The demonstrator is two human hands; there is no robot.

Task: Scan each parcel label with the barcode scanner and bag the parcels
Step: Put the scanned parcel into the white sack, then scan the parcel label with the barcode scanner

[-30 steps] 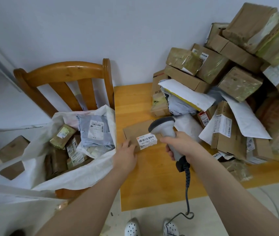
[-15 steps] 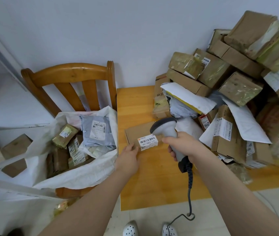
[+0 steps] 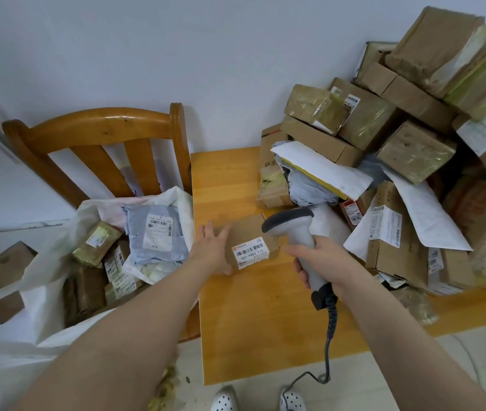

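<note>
Parcel (image 3: 250, 237) is lying on the table (image 3: 265, 327), label (image 3: 252, 253) upward, left hand (image 3: 212, 250) resting flat-fingered on its end. Right hand (image 3: 323, 262) is gripping the scanner (image 3: 293, 229); its head wants aiming squarely at that label.

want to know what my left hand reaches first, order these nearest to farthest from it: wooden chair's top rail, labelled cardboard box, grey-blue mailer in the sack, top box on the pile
1. Labelled cardboard box: on the table, under the left hand.
2. Grey-blue mailer: just left, in the white sack.
3. Chair's top rail: behind the sack, upper left.
4. Top box on the pile: far right, against the wall.
</note>
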